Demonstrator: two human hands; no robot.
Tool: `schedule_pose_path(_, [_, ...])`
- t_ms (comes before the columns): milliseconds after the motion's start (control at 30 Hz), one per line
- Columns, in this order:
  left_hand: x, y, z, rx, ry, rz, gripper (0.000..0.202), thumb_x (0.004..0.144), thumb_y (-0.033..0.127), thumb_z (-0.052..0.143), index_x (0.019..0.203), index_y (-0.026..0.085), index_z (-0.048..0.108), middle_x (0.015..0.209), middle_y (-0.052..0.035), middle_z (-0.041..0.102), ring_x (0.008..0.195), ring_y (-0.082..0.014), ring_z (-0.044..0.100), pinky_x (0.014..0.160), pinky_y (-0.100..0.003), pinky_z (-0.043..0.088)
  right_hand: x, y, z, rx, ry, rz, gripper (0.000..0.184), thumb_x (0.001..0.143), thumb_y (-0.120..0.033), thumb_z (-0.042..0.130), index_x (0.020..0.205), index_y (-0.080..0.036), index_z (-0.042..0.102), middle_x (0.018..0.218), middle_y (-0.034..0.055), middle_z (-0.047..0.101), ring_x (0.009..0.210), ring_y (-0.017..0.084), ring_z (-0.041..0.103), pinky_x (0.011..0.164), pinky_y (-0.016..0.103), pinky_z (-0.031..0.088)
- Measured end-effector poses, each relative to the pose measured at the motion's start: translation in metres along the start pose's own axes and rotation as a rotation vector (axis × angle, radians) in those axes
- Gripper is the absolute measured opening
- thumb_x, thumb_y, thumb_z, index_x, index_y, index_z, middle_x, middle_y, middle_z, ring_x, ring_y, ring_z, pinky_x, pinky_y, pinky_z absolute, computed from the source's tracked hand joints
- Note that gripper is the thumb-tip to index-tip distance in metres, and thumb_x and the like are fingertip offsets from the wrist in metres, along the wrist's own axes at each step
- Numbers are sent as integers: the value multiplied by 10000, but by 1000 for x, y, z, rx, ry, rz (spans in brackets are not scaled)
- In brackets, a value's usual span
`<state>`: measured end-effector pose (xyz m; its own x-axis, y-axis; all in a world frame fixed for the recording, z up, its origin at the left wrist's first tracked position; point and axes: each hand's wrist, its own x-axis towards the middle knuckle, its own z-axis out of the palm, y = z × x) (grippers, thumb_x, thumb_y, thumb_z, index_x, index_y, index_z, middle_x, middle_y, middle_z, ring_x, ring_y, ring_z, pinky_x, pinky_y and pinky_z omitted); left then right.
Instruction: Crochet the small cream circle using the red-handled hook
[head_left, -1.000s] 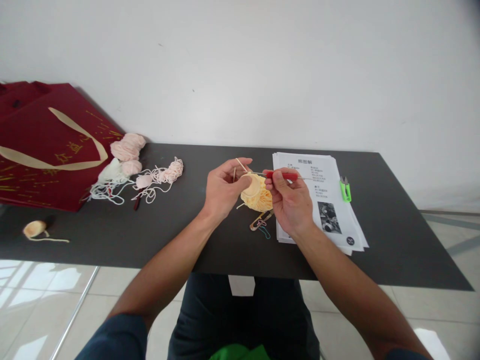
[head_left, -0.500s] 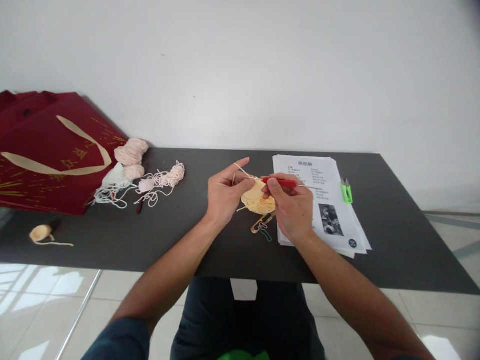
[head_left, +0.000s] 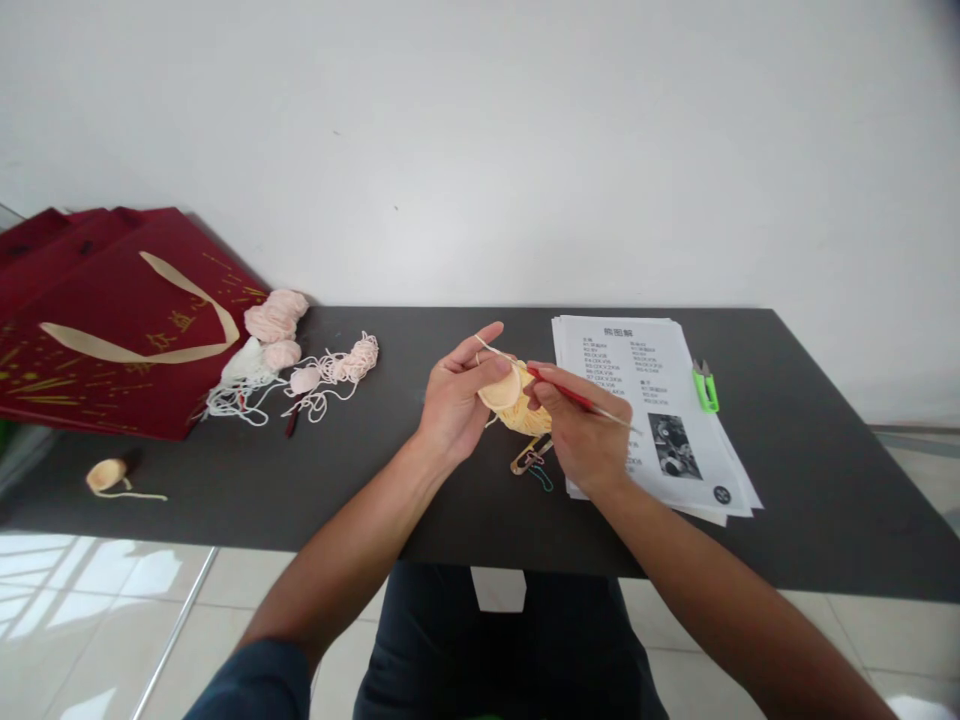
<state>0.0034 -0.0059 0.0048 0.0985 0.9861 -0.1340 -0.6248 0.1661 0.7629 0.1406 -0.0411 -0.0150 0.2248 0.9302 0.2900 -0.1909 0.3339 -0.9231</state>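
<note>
My left hand (head_left: 459,393) pinches a small pale-yellow crochet piece (head_left: 501,393) between thumb and fingers, and a strand of yarn runs over its raised index finger. My right hand (head_left: 589,420) grips a red-handled crochet hook (head_left: 564,388), whose front end meets the edge of the piece; its exact tip is too small to make out. Just beneath both hands lies a ball of yellow yarn (head_left: 525,412), partly covered by the crochet piece. A large safety pin (head_left: 523,460) with small coloured stitch markers (head_left: 541,477) rests on the table in front of the ball.
Printed sheets (head_left: 686,470) lie under and beyond my right hand, with green thread snips (head_left: 705,388) at their right edge. To the left are dark red gift bags (head_left: 127,340), pink yarn (head_left: 276,316), loose white yarn (head_left: 244,395) and a small cream crochet cup (head_left: 106,474).
The crochet piece now faces up more, and the hook has tilted, its rear end dropping towards my right palm. The whole view has shifted slightly.
</note>
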Motion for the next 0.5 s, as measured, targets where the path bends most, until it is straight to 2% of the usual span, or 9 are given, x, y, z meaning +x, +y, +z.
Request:
schedule_pose_path(33, [0, 0, -1, 6, -15, -6, 516, 647, 181, 909, 1141, 209, 762, 777, 17, 748, 665, -98, 666, 712, -252, 518, 4, -1, 0, 100, -8, 62, 133, 849, -258, 818, 959, -331, 834, 1005, -7, 832, 721, 130, 721, 717, 312, 636])
schedule_pose_path(100, [1, 1, -1, 22, -35, -4, 524, 630, 159, 906, 1134, 204, 767, 783, 23, 743, 656, -91, 657, 700, -246, 511, 11, -3, 0, 266, -21, 164, 50, 843, -275, 826, 889, -289, 813, 942, -8, 822, 731, 110, 720, 693, 260, 618])
schedule_pose_path(167, [1, 1, -2, 38, -45, 8, 522, 621, 140, 896, 1124, 204, 771, 795, 26, 742, 659, -87, 654, 699, -244, 511, 16, -6, -1, 336, -23, 199, 91, 812, -294, 857, 854, -272, 780, 904, -14, 808, 711, 95, 705, 690, 242, 611])
schedule_pose_path(333, [0, 2, -2, 68, -38, 49, 524, 599, 127, 883, 1106, 205, 778, 780, 26, 730, 676, -91, 647, 706, -250, 513, 22, -9, -6, 348, -13, 190, 196, 766, -314, 898, 834, -262, 722, 900, -22, 786, 673, 77, 668, 668, 224, 587])
schedule_pose_path(500, [1, 4, -5, 109, -55, 59, 499, 620, 128, 842, 1108, 217, 785, 759, 26, 718, 634, -84, 617, 647, -236, 483, 22, -8, -10, 312, -22, 147, 172, 778, -305, 882, 831, -265, 723, 902, -16, 781, 675, 89, 663, 642, 239, 567])
